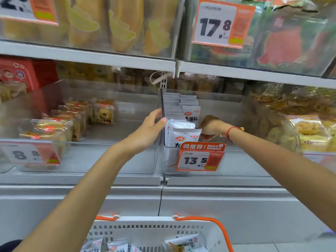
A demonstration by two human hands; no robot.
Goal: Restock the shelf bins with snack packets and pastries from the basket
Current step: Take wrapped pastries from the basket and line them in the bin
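White snack packets (183,130) stand in rows inside a clear shelf bin (236,160) at the centre of the middle shelf. My left hand (147,130) rests with straight fingers against the bin's left wall, its thumb touching the front packets. My right hand (209,127) is bent down at the wrist, its fingers curled at the right edge of the front packet; the grip itself is hidden. A white basket (152,231) with orange handles sits below, holding several more white packets (183,242).
Left bin (81,157) holds wrapped pastries (54,128). Right bin has yellow pastries (309,131). An orange price tag (200,157) hangs on the centre bin's front. The upper shelf edge (109,57) overhangs above. Grey cabinet fronts lie below the shelf.
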